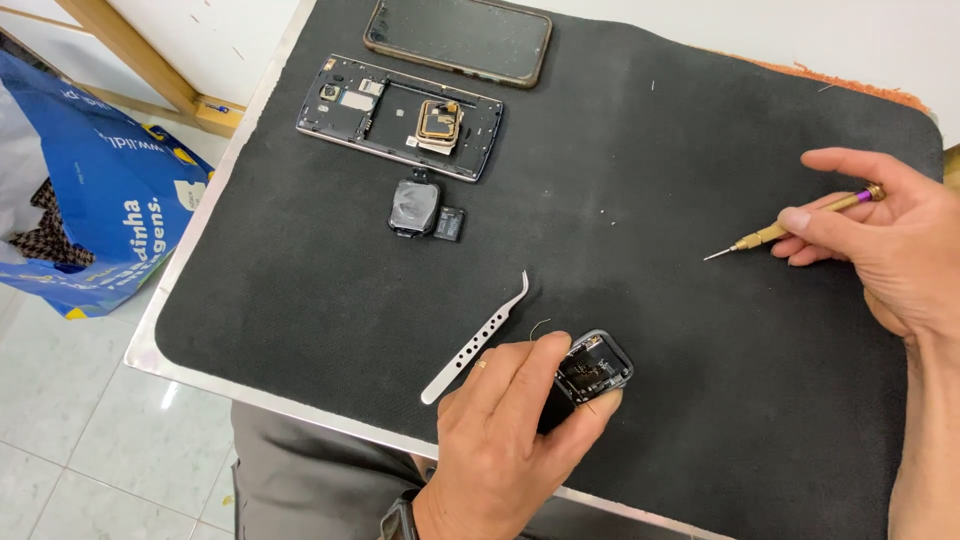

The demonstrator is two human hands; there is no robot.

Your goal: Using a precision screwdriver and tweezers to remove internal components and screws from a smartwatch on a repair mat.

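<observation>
Holding: left hand (510,430) grips an opened smartwatch case (592,368) at the mat's near edge, innards facing up.
Right hand: right hand (890,235) pinches a small screwdriver (790,228), tip hanging above the mat (700,380), well apart from the case.
Done: the watch looks already opened; a screen module (415,208) and a small part (451,224) lie mid-mat.
Left: internals appear in place inside the case, so removal seems unfinished.
Nearby: tweezers (478,340) rest just beside the left hand.
Beyond: a stripped phone frame (400,115) and a phone (458,38) sit at the far edge.

Pale tiled floor (80,440), white table (850,40), wooden frame (130,50).
</observation>
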